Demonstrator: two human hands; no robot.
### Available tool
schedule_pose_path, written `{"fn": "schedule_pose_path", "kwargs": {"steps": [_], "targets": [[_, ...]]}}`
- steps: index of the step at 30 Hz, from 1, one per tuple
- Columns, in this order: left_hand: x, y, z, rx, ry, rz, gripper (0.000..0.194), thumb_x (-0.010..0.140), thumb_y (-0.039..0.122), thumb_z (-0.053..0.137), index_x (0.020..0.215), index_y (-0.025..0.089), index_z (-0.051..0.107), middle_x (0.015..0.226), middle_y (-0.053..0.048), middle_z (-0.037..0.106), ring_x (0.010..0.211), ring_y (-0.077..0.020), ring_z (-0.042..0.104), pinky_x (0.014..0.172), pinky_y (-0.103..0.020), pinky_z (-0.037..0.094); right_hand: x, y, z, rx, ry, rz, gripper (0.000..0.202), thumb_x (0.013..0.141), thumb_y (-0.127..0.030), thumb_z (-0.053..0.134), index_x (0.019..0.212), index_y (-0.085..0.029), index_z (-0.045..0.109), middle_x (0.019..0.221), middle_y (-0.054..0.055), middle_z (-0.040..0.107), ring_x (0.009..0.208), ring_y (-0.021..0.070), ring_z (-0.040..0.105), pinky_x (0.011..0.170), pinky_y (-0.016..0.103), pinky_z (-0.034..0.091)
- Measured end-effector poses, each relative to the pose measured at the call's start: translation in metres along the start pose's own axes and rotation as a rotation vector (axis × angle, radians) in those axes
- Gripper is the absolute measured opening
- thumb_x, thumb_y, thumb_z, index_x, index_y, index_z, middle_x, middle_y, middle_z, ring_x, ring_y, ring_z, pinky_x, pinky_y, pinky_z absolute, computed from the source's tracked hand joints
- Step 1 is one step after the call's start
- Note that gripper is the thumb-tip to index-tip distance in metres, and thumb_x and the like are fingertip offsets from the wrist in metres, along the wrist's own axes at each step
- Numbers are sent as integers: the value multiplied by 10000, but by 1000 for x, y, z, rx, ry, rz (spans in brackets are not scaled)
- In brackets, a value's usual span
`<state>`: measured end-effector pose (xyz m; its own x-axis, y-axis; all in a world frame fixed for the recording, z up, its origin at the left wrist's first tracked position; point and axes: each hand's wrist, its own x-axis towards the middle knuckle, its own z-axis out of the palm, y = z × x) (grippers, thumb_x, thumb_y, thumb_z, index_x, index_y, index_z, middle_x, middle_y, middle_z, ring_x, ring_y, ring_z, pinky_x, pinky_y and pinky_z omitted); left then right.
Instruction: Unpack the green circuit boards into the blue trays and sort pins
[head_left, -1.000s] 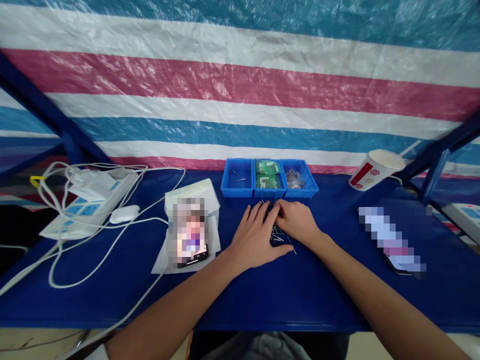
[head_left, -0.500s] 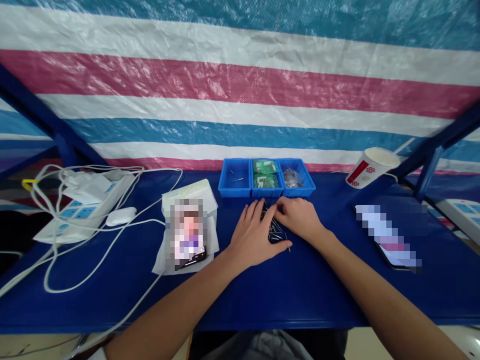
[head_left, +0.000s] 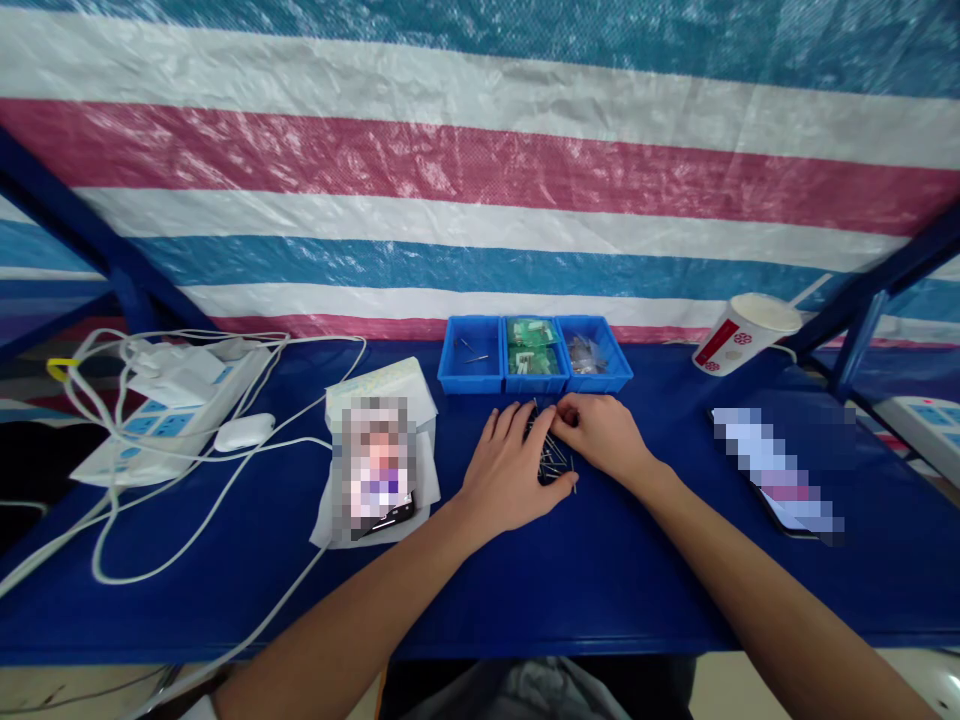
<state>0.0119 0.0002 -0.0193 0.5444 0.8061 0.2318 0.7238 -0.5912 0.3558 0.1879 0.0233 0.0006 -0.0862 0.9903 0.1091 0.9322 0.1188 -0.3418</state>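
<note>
A small pile of thin metal nails or screws lies on the blue tabletop between my hands. My left hand rests palm down against the pile's left side with its fingers stretched forward. Its thumb touches the near end of the pile, beside one loose piece. At the far right of the pile, my right hand has its fingers curled in and pressed together. Whatever they may hold is hidden. Just beyond the hands sits a blue bin with a few thin metal pieces in it.
Beside that bin are one with green packets and one with small clear bags. A phone on paper, cables and a power strip lie left. Another phone and a paper cup stand right.
My left thumb has drawn in slightly towards the pile, and the loose piece by it has shifted a little. My right hand stays in nearly the same place.
</note>
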Motion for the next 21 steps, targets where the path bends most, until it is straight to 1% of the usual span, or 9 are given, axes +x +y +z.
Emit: {"fn": "schedule_pose_path", "kwargs": {"steps": [3, 5, 8, 10, 14, 17, 21], "targets": [[0, 0, -1, -15, 13, -2, 800, 859, 515, 634, 1515, 182, 320, 1532, -163, 456, 1439, -363, 378, 1207, -593, 261, -1, -2, 5, 88, 26, -5, 239, 917, -314, 554, 1048, -225, 733, 790, 15, 763, 696, 190, 690, 612, 279, 401], [0, 1, -1, -30, 21, -4, 827, 861, 487, 641, 1535, 180, 273, 1517, -163, 472, 1421, -361, 402, 1198, -592, 279, -2, -3, 8, 159, 57, 3, 283, 922, -299, 549, 1136, -219, 717, 774, 12, 764, 684, 190, 698, 639, 285, 436], [1, 0, 0, -45, 35, 1, 855, 862, 443, 649, 1552, 180, 218, 1505, -155, 484, 1402, -354, 424, 1196, -581, 292, -4, -6, 10, 284, 100, 37, 269, 907, -276, 565, 1118, -212, 720, 760, 8, 764, 692, 194, 720, 677, 294, 486], [0, -1, 1, -48, 46, 8, 865, 863, 430, 651, 1555, 177, 199, 1513, -156, 474, 1403, -353, 422, 1197, -582, 291, -4, -6, 10, 385, 106, 72, 251, 900, -276, 574, 1092, -207, 720, 778, 8, 767, 649, 180, 724, 670, 291, 518], [0, -3, 3, -52, 57, 13, 864, 867, 426, 652, 1554, 181, 190, 1510, -166, 470, 1402, -358, 421, 1191, -595, 294, -4, -2, 8, 549, 90, 123, 253, 905, -306, 576, 1087, -190, 708, 791, 10, 757, 518, 135, 697, 582, 254, 548], [0, -2, 2, -56, 52, 13, 847, 871, 415, 649, 1551, 200, 193, 1499, -155, 481, 1402, -359, 424, 1188, -602, 296, -3, -1, 8, 609, 90, 142, 231, 898, -298, 580, 1054, -182, 704, 763, 14, 740, 502, 130, 693, 532, 231, 553], [-1, -2, 2, -43, 44, 12, 840, 878, 414, 644, 1552, 199, 191, 1483, -151, 497, 1400, -359, 427, 1188, -594, 302, -4, -5, 9, 716, 46, 191, 228, 896, -312, 573, 1034, -166, 681, 749, 29, 723, 519, 148, 706, 495, 231, 564]]}}
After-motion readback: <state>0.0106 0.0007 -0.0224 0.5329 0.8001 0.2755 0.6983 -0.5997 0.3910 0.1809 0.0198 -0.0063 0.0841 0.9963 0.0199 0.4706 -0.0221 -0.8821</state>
